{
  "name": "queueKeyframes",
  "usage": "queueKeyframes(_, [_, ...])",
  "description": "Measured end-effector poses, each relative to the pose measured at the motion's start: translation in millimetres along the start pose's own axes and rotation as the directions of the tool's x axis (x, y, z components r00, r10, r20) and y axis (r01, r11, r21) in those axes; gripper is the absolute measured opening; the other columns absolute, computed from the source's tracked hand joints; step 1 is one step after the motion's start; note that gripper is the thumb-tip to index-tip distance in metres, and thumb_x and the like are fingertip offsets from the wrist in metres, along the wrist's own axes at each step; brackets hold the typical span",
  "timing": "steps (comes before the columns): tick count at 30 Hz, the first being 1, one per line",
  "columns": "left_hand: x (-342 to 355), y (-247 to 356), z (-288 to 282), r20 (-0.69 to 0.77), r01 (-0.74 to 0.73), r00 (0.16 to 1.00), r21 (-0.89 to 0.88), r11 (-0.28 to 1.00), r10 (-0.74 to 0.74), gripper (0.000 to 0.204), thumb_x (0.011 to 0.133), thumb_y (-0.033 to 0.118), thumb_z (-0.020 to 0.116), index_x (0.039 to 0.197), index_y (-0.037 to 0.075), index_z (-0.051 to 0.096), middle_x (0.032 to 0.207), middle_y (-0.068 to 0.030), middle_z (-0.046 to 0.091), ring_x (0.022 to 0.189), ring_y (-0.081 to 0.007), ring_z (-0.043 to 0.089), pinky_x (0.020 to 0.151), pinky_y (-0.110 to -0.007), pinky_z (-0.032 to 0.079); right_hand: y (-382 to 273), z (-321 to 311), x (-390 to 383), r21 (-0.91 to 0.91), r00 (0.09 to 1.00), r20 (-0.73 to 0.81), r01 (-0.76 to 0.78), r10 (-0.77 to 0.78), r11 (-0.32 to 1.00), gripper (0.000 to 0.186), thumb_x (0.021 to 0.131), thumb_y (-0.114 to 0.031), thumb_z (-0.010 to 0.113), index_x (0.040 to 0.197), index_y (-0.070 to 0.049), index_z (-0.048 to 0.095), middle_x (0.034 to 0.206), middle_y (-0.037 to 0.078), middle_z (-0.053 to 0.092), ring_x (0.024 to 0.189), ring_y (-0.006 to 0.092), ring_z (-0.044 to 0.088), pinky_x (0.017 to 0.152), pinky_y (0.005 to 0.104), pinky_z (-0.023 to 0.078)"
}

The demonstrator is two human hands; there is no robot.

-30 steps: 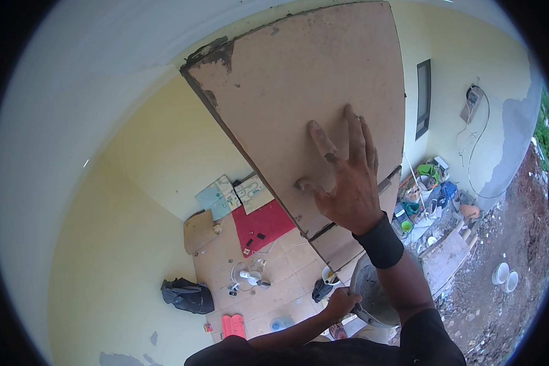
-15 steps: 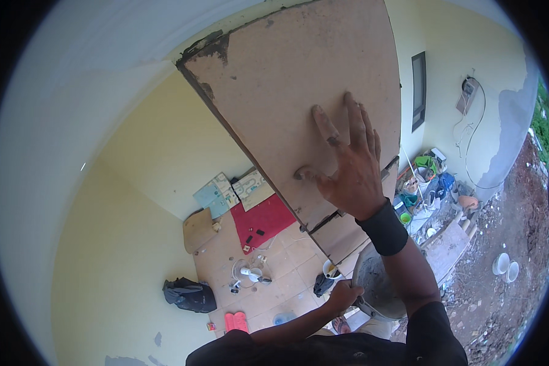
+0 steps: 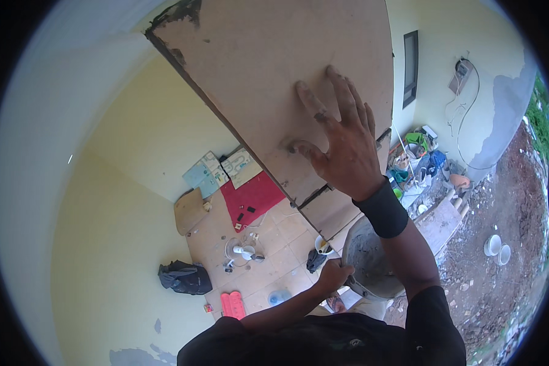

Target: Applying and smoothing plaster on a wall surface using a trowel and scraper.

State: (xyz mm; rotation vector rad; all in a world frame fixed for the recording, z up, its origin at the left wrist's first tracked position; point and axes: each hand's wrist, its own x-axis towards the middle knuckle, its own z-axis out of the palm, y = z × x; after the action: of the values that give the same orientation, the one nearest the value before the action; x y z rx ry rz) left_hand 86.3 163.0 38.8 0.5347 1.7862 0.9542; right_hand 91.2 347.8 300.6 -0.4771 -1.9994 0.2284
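Note:
My right hand [image 3: 351, 158], with a black wristband, lies with fingers spread against a large beige slab [image 3: 268, 67]. Dark grey smears mark the slab's upper left corner and its edges. A dark gap separates it from a smaller beige piece [image 3: 334, 213] below. My left hand [image 3: 335, 274] is closed round the rim of a round grey bucket [image 3: 378, 291] held in front of my body. Grey mortar [image 3: 372, 253] coats the inside of the bucket. My right forearm hides part of it.
Below on the tiled floor are a red mat [image 3: 250, 198], a black bag [image 3: 186, 277], pink slippers [image 3: 232, 304] and a white bucket [image 3: 323, 245]. Tools and buckets [image 3: 418, 158] clutter the right side. Beyond them, white bowls [image 3: 499, 249] lie on rough soil.
The view has shifted, so the slab and room sit higher and further left. My right hand stays spread against the slab, and my left hand keeps hold of the bucket.

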Motion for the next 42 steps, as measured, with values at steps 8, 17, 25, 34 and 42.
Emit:
queueKeyframes(8, [2.3, 3.1, -9.2, -0.013, 0.015, 1.000, -0.229, 0.973, -0.019, 0.027, 0.080, 0.011, 0.065, 0.096, -0.010, 0.066, 0.081, -0.0130, 0.067, 0.067, -0.0179, 0.064, 0.066, -0.032, 0.054, 86.1, -86.6, -131.1, -0.030, 0.800, -0.324, -0.542, 0.504, 0.840, 0.052, 0.078, -0.007, 0.073, 0.128, -0.007, 0.059, 0.116, 0.014, 0.060, 0.098, 0.0236, 0.061, 0.080, 0.0355, 0.051])
queueKeyframes(17, [15.7, -0.3, 32.0, 0.016, 0.145, 0.989, -0.325, 0.935, -0.147, 0.020, 0.081, 0.004, 0.061, 0.099, -0.007, 0.063, 0.088, -0.0100, 0.064, 0.070, -0.0159, 0.062, 0.062, -0.029, 0.053, 75.6, -119.7, -409.7, 0.410, -0.200, 0.483, -0.809, 0.853, -0.422, 0.056, 0.098, -0.037, 0.052, 0.142, -0.003, 0.041, 0.094, 0.012, 0.067, 0.069, 0.0178, 0.065, 0.060, 0.0295, 0.053])
queueKeyframes(25, [71.1, -35.2, 75.8, 0.064, 0.181, 0.983, -0.295, 0.938, -0.170, 0.013, 0.084, 0.004, 0.061, 0.092, -0.006, 0.063, 0.084, -0.0077, 0.063, 0.068, -0.0152, 0.063, 0.063, -0.028, 0.056, 70.0, -34.5, -457.4, 0.657, -0.299, 0.405, -0.562, 0.864, -0.503, 0.034, 0.094, -0.020, 0.051, 0.121, -0.001, 0.045, 0.085, 0.015, 0.064, 0.057, 0.0231, 0.066, 0.044, 0.0299, 0.055])
queueKeyframes(34, [145.1, -83.0, 103.9, 0.190, 0.210, 0.967, -0.224, 0.952, -0.169, 0.040, 0.094, 0.021, 0.066, 0.118, -0.003, 0.044, 0.141, -0.0223, 0.041, 0.122, -0.0298, 0.051, 0.096, -0.047, 0.052, 292.6, -14.2, -518.8, 0.771, -0.297, 0.064, -0.591, 0.953, -0.237, 0.028, 0.090, -0.018, 0.056, 0.100, 0.008, 0.052, 0.075, 0.014, 0.062, 0.051, 0.0225, 0.064, 0.043, 0.0310, 0.054])
queueKeyframes(42, [56.4, -305.6, -50.3, -0.436, 0.520, 0.831, 0.393, 0.758, -0.344, 0.048, 0.081, 0.013, 0.066, 0.118, -0.009, 0.046, 0.124, -0.0275, 0.053, 0.113, -0.0370, 0.058, 0.097, -0.042, 0.047, 537.8, 14.8, -646.2, 0.628, -0.334, -0.228, -0.769, 0.914, -0.125, 0.029, 0.089, -0.015, 0.053, 0.103, 0.011, 0.051, 0.085, 0.020, 0.067, 0.059, 0.0276, 0.070, 0.046, 0.0304, 0.056])
